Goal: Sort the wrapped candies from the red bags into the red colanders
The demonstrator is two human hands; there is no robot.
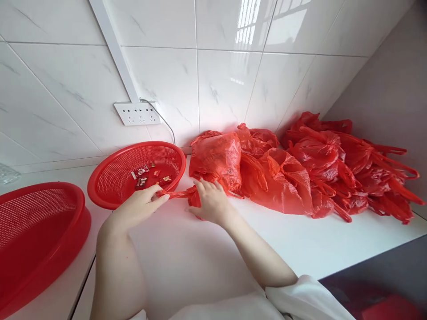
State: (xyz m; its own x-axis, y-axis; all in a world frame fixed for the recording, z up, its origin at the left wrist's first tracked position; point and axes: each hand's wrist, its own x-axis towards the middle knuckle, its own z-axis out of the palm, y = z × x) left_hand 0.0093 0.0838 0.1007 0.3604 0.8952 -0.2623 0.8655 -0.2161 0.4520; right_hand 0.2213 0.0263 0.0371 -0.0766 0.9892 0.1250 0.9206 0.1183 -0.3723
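Note:
My left hand (142, 209) pinches one stretched end of a small red plastic bag (180, 194), just in front of a red colander basket. The other end of that bag, bunched up, lies under my right hand (211, 202), whose fingers curl over it at the counter. Between the two hands the plastic is pulled into a thin strip. Right behind my right hand stands a full red plastic bag (216, 155). Inside the round red colander (110, 173) lie several small wrapped pieces (142, 171) in red, white and gold.
A second red colander (71, 200) sits at the left edge. More filled red bags (316, 151) are heaped along the wall to the right, beside a looser bag (283, 186). A socket strip (138, 114) with a grey cable hangs on the tiled wall.

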